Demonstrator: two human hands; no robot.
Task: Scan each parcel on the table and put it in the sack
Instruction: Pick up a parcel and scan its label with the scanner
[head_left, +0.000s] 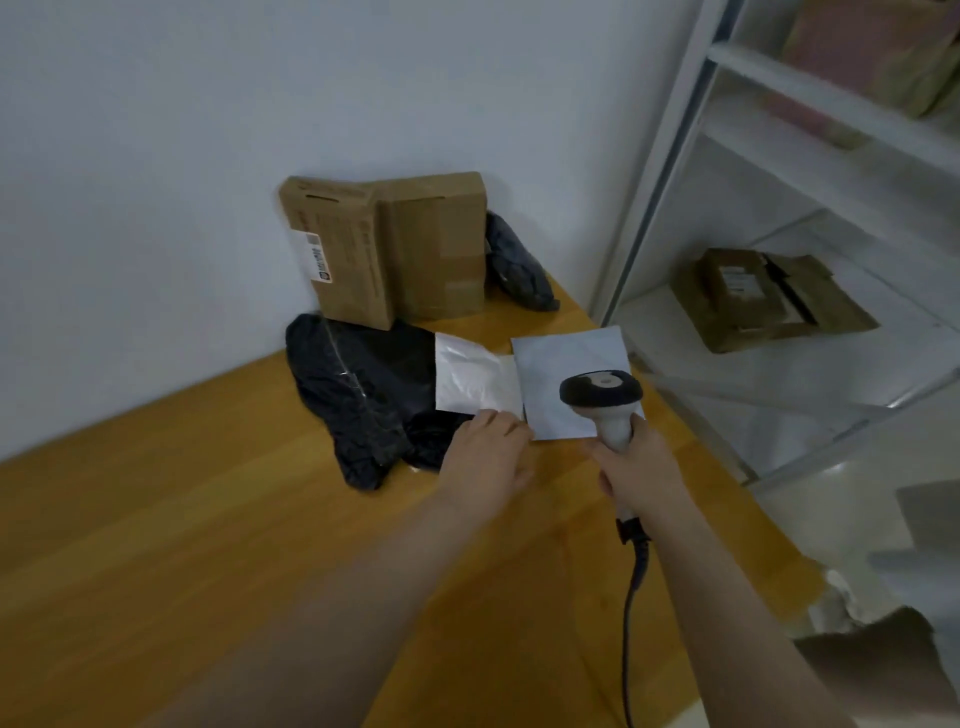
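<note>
On the wooden table (208, 519), the parcels are gathered in the middle of the frame, near the wall. Two closed cardboard boxes (337, 249) stand upright against the wall, touching each other, and the left one has a white label on its side. Just below them lies a big black plastic bag parcel (358, 384), and a smaller dark bag parcel (519, 265) lies to the right of the boxes. A white padded envelope (472, 379) rests partly on the black bag, and a flat grey mailer (561, 364) lies just beside it on the right. The left hand (488, 457) has its fingertips on the lower corner of the white envelope; I cannot tell if it pinches the envelope or only touches it. The right hand (639, 467) is wrapped firmly around the handle of the scanner (602, 395), whose black head is over the grey mailer, and its cable (631, 597) hangs down toward the lower edge. At the right stands a white shelf rack (779, 88); its lower shelf holds flat cardboard boxes (753, 296), and the upper shelves hold blurred packages. Whether the blurred pale and dark shape (857, 623) at lower right is the sack, I cannot tell.
</note>
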